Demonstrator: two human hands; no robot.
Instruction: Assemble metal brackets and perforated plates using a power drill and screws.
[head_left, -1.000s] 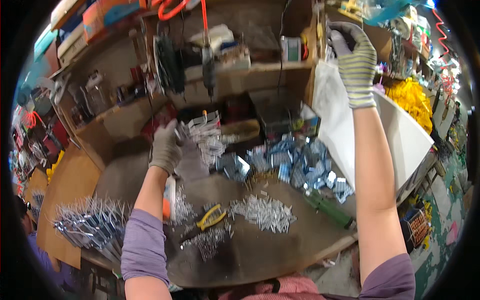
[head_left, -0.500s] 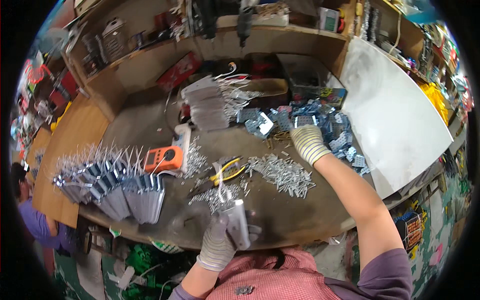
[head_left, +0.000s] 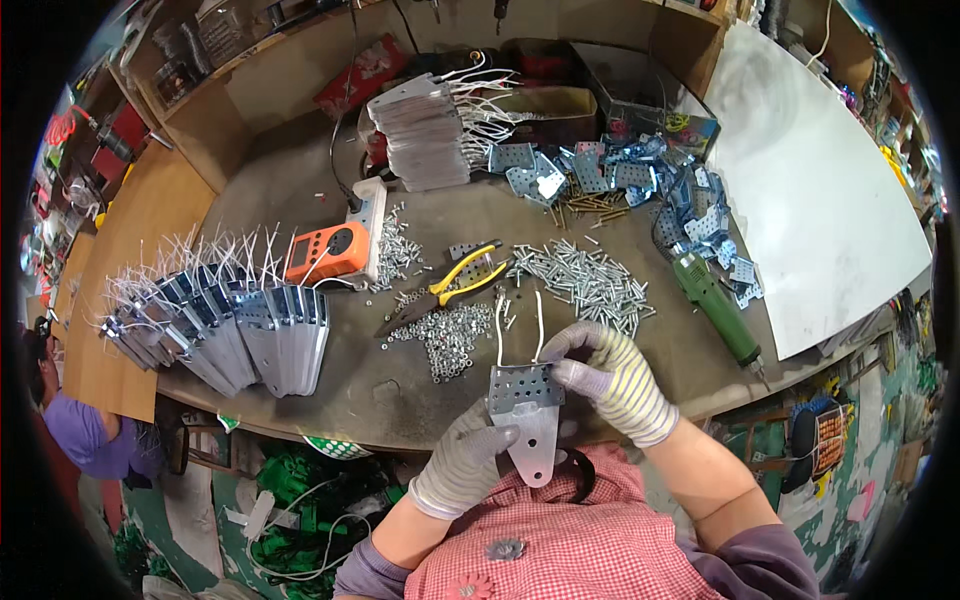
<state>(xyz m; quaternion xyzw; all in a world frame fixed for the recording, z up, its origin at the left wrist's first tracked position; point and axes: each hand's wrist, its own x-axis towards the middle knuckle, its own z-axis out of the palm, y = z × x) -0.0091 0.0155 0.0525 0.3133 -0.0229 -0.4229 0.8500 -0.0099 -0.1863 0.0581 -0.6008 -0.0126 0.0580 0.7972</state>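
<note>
In front of my chest, my left hand (head_left: 465, 462) grips a flat silver metal plate (head_left: 533, 447) by its left side, thumb over the face. The plate tapers to a rounded lower end with holes, and two white wires (head_left: 499, 330) stick up from its top. A blue-grey perforated metal bracket (head_left: 522, 388) covers the plate's upper part. With thumb and forefinger pinched, my right hand (head_left: 618, 385) holds the bracket's upper right corner. Beyond my hands lie a heap of screws (head_left: 585, 285), a pile of small nuts (head_left: 445, 335) and yellow-handled pliers (head_left: 466, 275).
A green power screwdriver (head_left: 715, 308) lies at right, beside loose perforated brackets (head_left: 690, 205). Wired plates (head_left: 285, 330) fan out at left; another stack (head_left: 420, 135) stands at the back. An orange meter (head_left: 326, 252) rests by a white power strip (head_left: 370, 225). A white board (head_left: 815, 190) leans right.
My right hand has come back from the bracket pile to the plate, and a perforated bracket now lies over it. The plate has turned face up. The view has tilted down; the screwdriver now shows.
</note>
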